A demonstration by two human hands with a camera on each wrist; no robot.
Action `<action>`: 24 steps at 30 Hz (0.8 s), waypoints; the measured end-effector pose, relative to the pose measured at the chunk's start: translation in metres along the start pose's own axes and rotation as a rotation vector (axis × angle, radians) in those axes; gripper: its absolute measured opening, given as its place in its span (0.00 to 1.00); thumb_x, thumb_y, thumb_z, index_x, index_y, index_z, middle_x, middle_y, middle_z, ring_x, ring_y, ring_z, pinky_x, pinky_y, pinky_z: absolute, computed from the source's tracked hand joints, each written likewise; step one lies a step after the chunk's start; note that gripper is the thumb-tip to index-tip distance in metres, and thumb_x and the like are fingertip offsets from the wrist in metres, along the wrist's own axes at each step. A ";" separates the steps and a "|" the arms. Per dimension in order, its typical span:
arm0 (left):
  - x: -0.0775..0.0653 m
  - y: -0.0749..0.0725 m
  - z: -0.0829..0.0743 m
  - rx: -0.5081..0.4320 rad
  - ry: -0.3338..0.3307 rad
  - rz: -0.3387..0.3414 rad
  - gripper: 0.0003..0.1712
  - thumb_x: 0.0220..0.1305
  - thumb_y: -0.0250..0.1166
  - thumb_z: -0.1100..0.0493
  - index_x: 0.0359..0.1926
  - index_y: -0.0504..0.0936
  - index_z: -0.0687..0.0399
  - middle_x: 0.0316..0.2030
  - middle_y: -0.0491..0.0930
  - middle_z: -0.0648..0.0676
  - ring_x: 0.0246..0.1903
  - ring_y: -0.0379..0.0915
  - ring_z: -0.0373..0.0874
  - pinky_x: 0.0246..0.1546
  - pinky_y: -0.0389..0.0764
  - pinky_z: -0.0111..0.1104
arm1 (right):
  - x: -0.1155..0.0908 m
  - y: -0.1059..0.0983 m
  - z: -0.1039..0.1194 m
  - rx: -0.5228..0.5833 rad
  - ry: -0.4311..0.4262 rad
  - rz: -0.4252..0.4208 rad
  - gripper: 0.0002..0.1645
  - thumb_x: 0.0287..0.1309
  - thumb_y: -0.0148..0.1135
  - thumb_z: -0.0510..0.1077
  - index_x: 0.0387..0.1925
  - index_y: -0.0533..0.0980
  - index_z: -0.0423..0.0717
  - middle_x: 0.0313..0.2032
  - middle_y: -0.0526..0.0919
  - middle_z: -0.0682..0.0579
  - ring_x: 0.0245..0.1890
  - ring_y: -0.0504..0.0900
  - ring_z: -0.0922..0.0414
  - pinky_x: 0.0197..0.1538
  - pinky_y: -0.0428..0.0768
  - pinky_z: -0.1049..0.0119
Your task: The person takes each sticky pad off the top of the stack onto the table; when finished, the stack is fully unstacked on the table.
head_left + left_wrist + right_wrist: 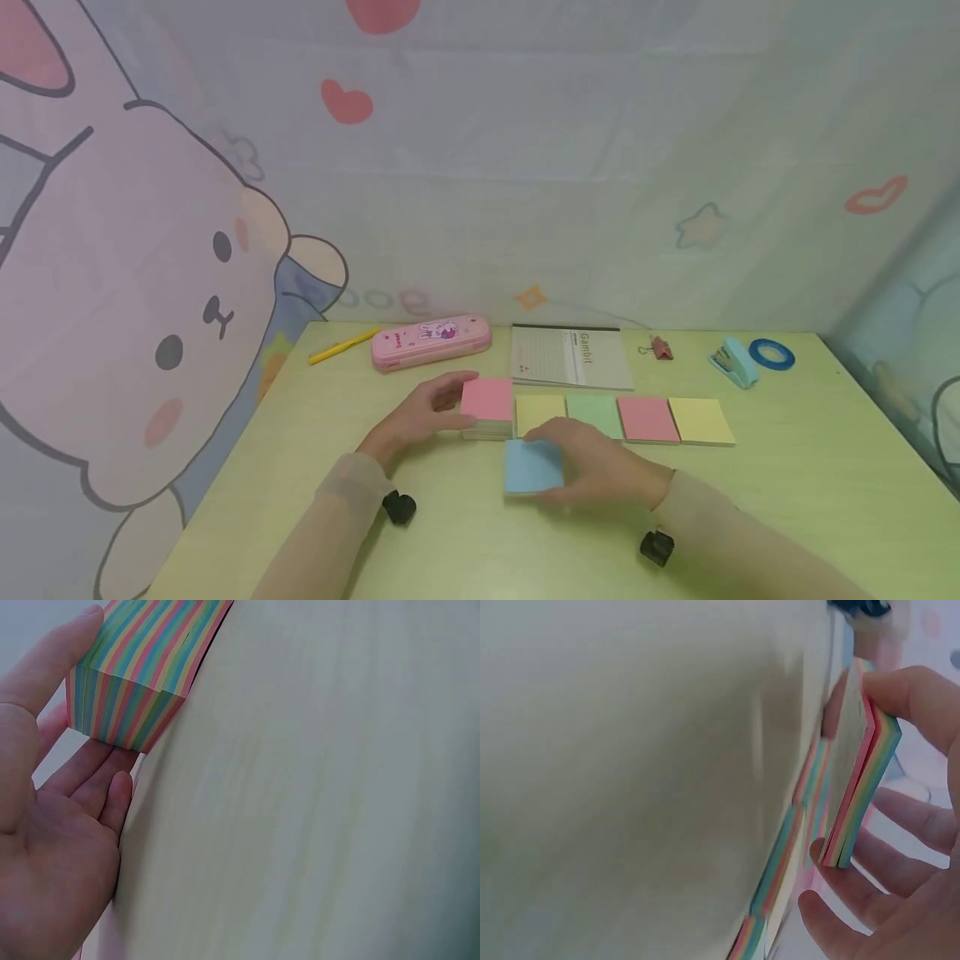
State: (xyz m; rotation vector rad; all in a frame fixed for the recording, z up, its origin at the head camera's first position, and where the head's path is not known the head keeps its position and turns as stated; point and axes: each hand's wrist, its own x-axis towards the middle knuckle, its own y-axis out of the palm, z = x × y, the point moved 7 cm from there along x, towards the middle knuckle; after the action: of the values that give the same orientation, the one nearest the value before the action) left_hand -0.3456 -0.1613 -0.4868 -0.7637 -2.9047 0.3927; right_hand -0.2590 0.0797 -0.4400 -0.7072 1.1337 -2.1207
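Note:
My left hand grips a tall stack of sticky notes with a pink top sheet. In the left wrist view, the thumb and fingers hold the sides of this stack, whose edges show many coloured stripes. Just right of it, my right hand holds a thinner blue-topped sticky note pad between thumb and fingers. The right wrist view shows this pad tilted and raised off the table, with pink, yellow and blue layers at its edge. Behind it lies a row of pads: yellow, green, pink and yellow.
Along the back of the table lie a yellow pen, a pink pencil case, a notebook, a red binder clip, a light blue stapler and a blue tape roll. A printed curtain hangs behind.

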 end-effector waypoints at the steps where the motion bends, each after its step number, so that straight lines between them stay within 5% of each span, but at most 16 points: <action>1: 0.000 0.000 -0.001 0.001 0.005 0.003 0.42 0.65 0.76 0.59 0.77 0.69 0.50 0.72 0.73 0.51 0.72 0.69 0.50 0.78 0.64 0.47 | 0.000 0.004 0.004 -0.025 -0.002 0.020 0.41 0.54 0.80 0.54 0.66 0.76 0.45 0.60 0.81 0.52 0.56 0.78 0.57 0.59 0.82 0.59; 9: 0.000 -0.001 -0.001 0.014 -0.001 0.004 0.42 0.65 0.76 0.59 0.77 0.69 0.49 0.73 0.72 0.50 0.72 0.68 0.49 0.78 0.64 0.45 | -0.009 0.016 0.003 -0.187 0.064 0.077 0.44 0.53 0.80 0.56 0.68 0.74 0.47 0.59 0.80 0.51 0.55 0.79 0.58 0.59 0.84 0.57; 24: 0.000 -0.001 -0.001 0.041 0.009 0.001 0.43 0.65 0.75 0.62 0.78 0.68 0.53 0.73 0.71 0.53 0.73 0.68 0.53 0.78 0.62 0.49 | 0.015 0.029 0.015 -0.104 0.035 0.054 0.45 0.55 0.80 0.57 0.69 0.74 0.41 0.60 0.82 0.49 0.60 0.80 0.53 0.65 0.81 0.54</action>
State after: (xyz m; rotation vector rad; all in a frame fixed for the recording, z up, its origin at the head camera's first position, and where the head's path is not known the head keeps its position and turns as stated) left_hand -0.3460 -0.1618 -0.4853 -0.7584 -2.8787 0.4467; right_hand -0.2506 0.0484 -0.4558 -0.6809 1.2761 -2.0478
